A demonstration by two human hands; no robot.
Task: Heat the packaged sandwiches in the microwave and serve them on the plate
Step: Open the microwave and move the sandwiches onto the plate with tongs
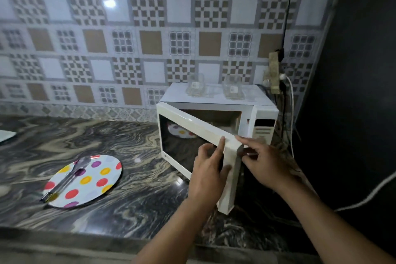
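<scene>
The white microwave [216, 113] stands at the back right of the marbled tabletop [128, 199], against the tiled wall [128, 38]. Its door [192, 141] is swung partly open, hinged on the side away from the control panel [262, 133]. What lies inside the microwave cannot be made out; no sandwich shows clearly.

The left hand [209, 169] grasps the free edge of the door from the front, fingers [220, 143] laid on the glass face and the thumb hooked round the edge. The right hand [259, 161] is at the same edge from the inner side; its fingers are loosely spread and touch the door rim, not curled round anything that can be seen.

On top of the microwave stand two clear glass containers [196, 87], side by side. Just to the right of the microwave a power strip [275, 70] hangs on the wall, with cords [290, 113] running down behind.

Well to the left of the microwave, on the tabletop, lies a round plate [96, 180] with coloured dots. Metal tongs [68, 178] rest across the plate, their end jutting over its near rim. The plate's reflection shows in the door glass.
</scene>
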